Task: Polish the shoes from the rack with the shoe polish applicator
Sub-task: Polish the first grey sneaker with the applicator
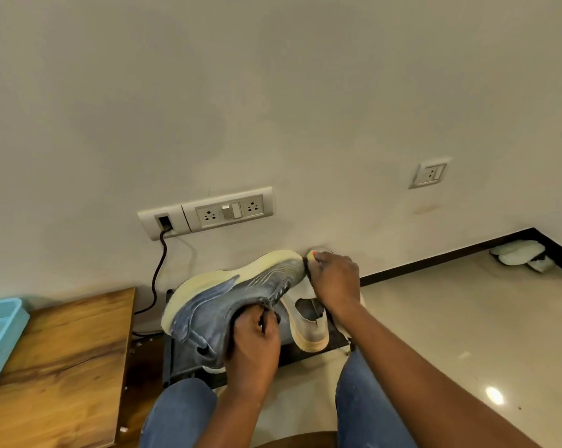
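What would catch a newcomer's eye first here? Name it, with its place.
At centre, the grey sneaker with its pale yellowed sole is held tilted above the low dark rack: the left hand grips its collar, and the right hand holds an applicator to its toe. Behind it a second shoe sits on the rack. On the wall above is a long socket panel with a black cable hanging down.

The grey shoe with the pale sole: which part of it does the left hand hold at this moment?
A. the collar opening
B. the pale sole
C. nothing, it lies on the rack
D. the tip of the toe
A: the left hand grips the grey shoe at its collar opening, while the right hand works the applicator at the toe end.
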